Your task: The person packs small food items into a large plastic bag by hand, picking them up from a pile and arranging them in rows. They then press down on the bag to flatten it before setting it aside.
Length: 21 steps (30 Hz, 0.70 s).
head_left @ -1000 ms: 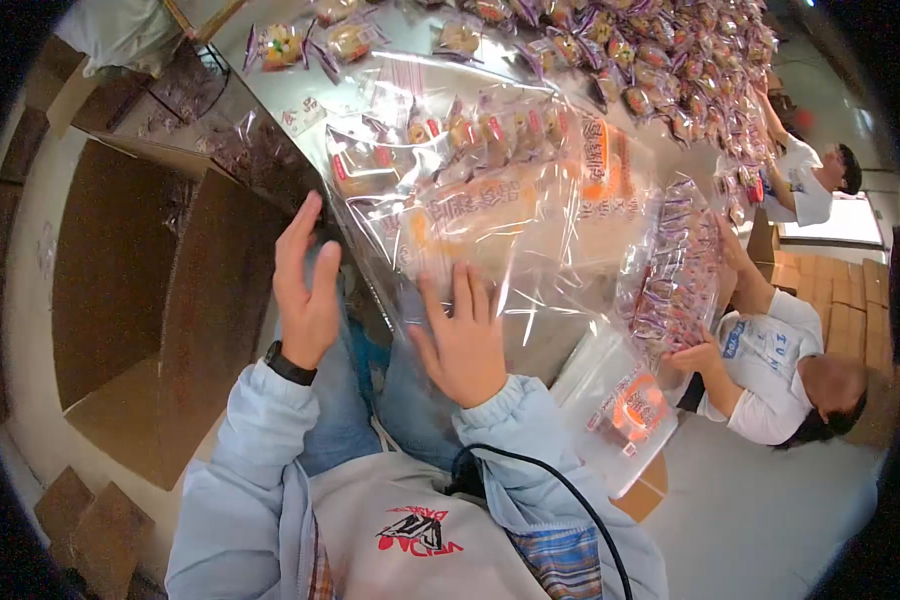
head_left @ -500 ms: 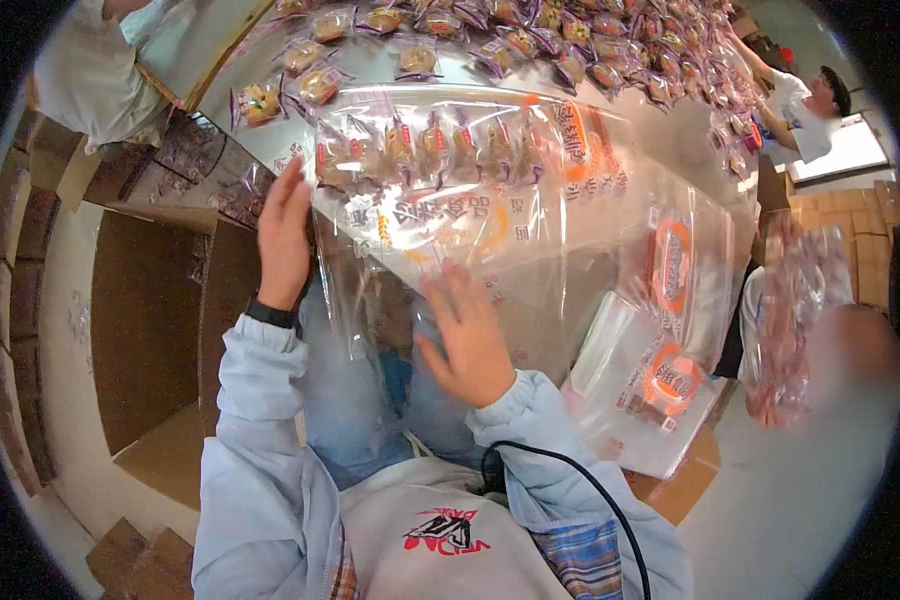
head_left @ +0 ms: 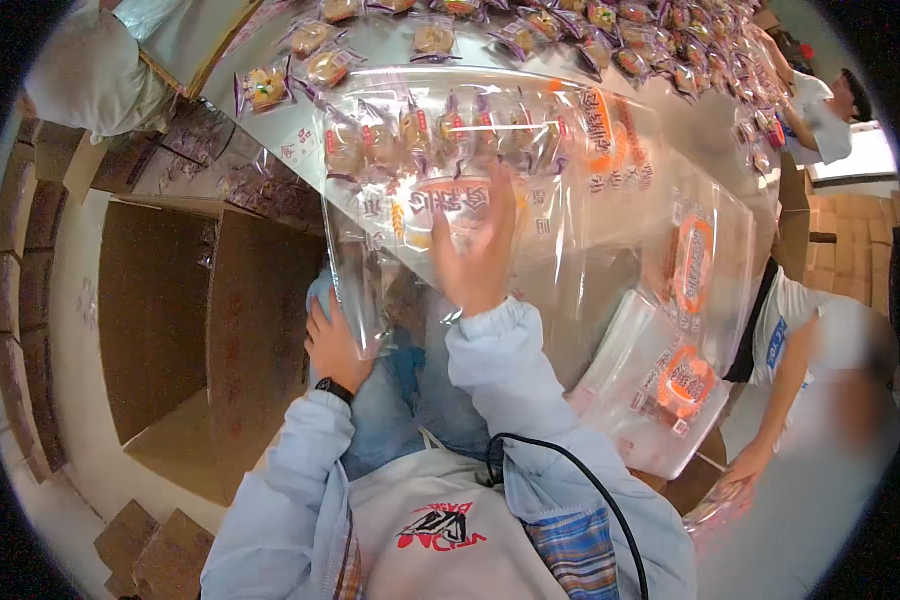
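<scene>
Bag: thin clear plastic (head_left: 555, 235), glossy and creased, roughly rectangular, with orange and dark printing; it lies over the edge of the bench (head_left: 282, 122), its lower part hanging above the person's legs.
In the bag: about seven small packets (head_left: 413, 128), rounded, in crinkly clear wrap with purple ends and red labels, standing side by side in one row along the far end.
Right hand: open (head_left: 475, 255), fingers spread over the middle of the bag, just nearer the person than the row; it grasps nothing.
Left hand: at the bag's near left corner (head_left: 337, 345), lower than the right hand, fingers slightly bent; whether it pinches the film cannot be told.
Bag's place: ahead of both hands, its film reaching down between them.
Beside it, right: flat printed bags (head_left: 695, 270), slick and see-through, overlapping; number unclear.
Beyond: loose packets (head_left: 433, 38) scattered on the smooth, shiny bench, too many to count.
Left: one large open carton (head_left: 160, 325), brown cardboard, box-shaped.
Around: three other people, one upper left (head_left: 100, 85), two on the right.
</scene>
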Available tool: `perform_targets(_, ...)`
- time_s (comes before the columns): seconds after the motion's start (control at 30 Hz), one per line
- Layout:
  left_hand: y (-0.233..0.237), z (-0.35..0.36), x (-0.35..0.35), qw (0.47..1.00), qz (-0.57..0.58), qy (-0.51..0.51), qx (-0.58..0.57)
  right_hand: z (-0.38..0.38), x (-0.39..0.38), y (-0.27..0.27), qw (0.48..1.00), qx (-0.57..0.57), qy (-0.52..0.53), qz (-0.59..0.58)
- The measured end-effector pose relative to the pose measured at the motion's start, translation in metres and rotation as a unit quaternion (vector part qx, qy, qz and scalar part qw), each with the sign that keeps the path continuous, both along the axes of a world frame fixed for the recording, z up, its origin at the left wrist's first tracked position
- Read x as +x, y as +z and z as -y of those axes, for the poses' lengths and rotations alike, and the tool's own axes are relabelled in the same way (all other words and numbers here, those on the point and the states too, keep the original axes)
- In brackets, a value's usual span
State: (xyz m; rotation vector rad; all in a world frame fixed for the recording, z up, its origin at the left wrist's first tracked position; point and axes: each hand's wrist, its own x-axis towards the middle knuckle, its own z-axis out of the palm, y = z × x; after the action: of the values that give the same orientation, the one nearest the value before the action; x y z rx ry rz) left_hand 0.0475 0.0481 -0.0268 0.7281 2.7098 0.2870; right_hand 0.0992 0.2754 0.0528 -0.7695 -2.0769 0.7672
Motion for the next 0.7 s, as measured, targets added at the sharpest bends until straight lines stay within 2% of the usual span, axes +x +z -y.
perform_targets(0.07, 0.006, -0.013, -0.013, 0.999, 0.032, 0.017, -0.012, -0.013, -0.009, -0.002, 1.000, -0.015, -0.005, -0.022)
perform_targets(0.13, -0.004, -0.014, -0.017, 1.000, 0.006, 0.006, -0.009, -0.018, -0.013, -0.006, 0.997, -0.050, 0.009, -0.052)
perform_targets(0.23, -0.008, -0.027, -0.025, 0.999, -0.018, 0.010, -0.045, -0.026, -0.020, -0.006, 0.995, -0.070, -0.055, -0.035)
perform_targets(0.33, -0.002, -0.030, -0.027, 0.997, -0.017, 0.018, -0.075, -0.032, -0.024, -0.010, 0.993, -0.094, -0.066, -0.018)
perform_targets(0.43, -0.017, -0.028, -0.039, 0.995, -0.037, 0.032, -0.082, -0.040, -0.027, -0.010, 0.995, -0.080, -0.052, 0.008)
perform_targets(0.53, -0.025, -0.027, -0.045, 0.994, -0.062, 0.038, -0.080, -0.046, -0.029, -0.019, 0.996, -0.022, -0.086, 0.010)
perform_targets(0.63, -0.022, -0.034, -0.048, 0.995, -0.068, 0.030, -0.071, -0.043, -0.028, -0.012, 0.994, -0.080, -0.068, -0.024)
perform_targets(0.7, -0.020, -0.043, -0.051, 0.995, -0.042, 0.019, -0.090, -0.045, -0.028, -0.014, 0.995, -0.061, -0.079, 0.004)
